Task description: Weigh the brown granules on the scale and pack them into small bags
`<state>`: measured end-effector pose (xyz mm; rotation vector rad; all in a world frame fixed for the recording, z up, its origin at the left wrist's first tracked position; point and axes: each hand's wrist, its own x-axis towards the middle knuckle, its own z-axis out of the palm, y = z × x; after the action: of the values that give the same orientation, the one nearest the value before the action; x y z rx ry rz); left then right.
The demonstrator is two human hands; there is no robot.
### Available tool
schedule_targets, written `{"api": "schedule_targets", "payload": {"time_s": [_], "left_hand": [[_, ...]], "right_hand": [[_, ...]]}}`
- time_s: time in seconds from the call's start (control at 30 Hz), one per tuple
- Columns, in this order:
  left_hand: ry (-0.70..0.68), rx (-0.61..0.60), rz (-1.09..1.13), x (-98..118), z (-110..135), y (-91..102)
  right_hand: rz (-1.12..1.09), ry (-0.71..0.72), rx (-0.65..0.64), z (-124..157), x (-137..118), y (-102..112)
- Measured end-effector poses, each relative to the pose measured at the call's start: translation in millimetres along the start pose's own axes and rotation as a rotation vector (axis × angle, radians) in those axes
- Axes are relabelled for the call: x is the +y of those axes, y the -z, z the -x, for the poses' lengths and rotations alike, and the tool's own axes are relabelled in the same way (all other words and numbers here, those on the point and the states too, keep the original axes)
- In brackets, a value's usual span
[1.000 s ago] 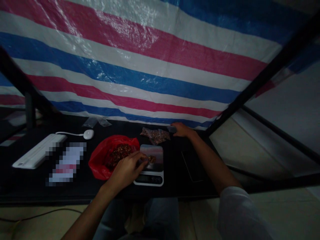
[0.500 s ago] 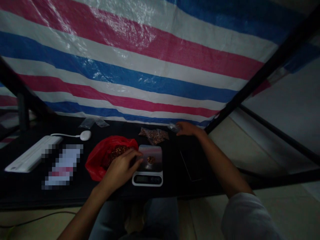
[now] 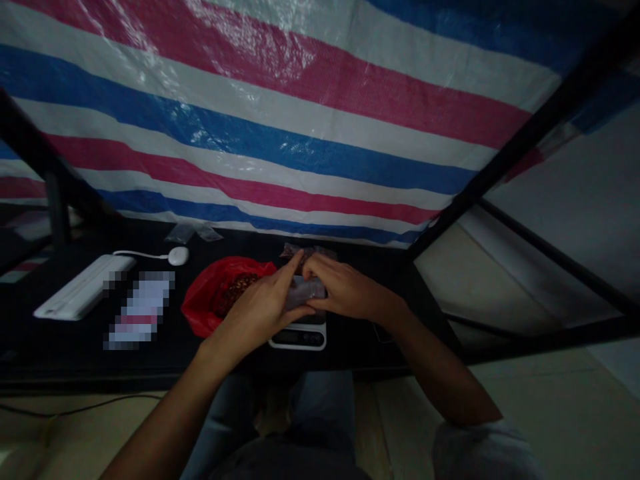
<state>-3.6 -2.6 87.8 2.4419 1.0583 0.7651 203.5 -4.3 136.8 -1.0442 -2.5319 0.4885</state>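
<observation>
Over a kitchen scale [image 3: 299, 338], my right hand [image 3: 345, 288] pinches a small clear plastic bag [image 3: 304, 289]. My left hand [image 3: 265, 300] meets it from the other side, thumb and forefinger stretched apart around the bag; whether they touch it I cannot tell. Both hands and the bag cover most of the scale's metal plate, hiding whatever lies on it. Left of the scale, partly behind my left hand, sits an open red plastic bag [image 3: 199, 303] of small reddish-brown dried pieces [image 3: 239, 288]. Filled clear bags [image 3: 290, 251] lie just behind my fingers.
On the black table [image 3: 150, 367], a white power strip-like bar [image 3: 85, 288] and a round white piece on a cord [image 3: 179, 256] lie left, beside a blurred-out item [image 3: 143, 307]. Flat clear bags [image 3: 181, 232] are at the back, before a striped sheet [image 3: 280, 147].
My right hand has come from the back right to the scale, bringing the clear bag. My left hand has shifted slightly up and right, its fingers spreading by the bag. The view has tilted a little.
</observation>
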Motion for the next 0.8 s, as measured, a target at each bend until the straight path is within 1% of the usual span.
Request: {"api": "schedule_targets", "payload": {"time_s": [0.1,0.17,0.23,0.27,0.33,0.4,0.47,0.57,0.7,0.8], "left_hand": [[0.064,-0.039,0.053,-15,9,-4.2],[0.09,-0.034,0.054,-26,15,-9.1],[0.132,-0.04,0.041,-36,22,-15.1],[0.152,-0.054,0.034,-40,24,-18.1],[0.176,-0.091,0.026,-44,28,-23.4],[0.192,-0.114,0.026,-45,30,-27.6],[0.204,-0.119,0.021,-45,28,-31.2],[0.205,-0.103,-0.02,-44,22,-36.2],[0.184,-0.09,-0.037,-45,17,-40.7],[0.172,-0.082,-0.005,-46,16,-42.0]], "right_hand": [[-0.124,-0.027,0.048,8,11,-8],[-0.238,-0.09,0.094,18,24,-18],[-0.296,-0.223,0.185,30,39,-35],[-0.298,-0.287,0.206,36,47,-44],[-0.301,-0.365,0.188,47,59,-65],[-0.34,-0.406,0.172,53,68,-83],[-0.353,-0.417,0.185,56,71,-96],[-0.327,-0.405,0.224,52,72,-106],[-0.315,-0.364,0.259,44,69,-108],[-0.297,-0.333,0.251,40,66,-104]]}}
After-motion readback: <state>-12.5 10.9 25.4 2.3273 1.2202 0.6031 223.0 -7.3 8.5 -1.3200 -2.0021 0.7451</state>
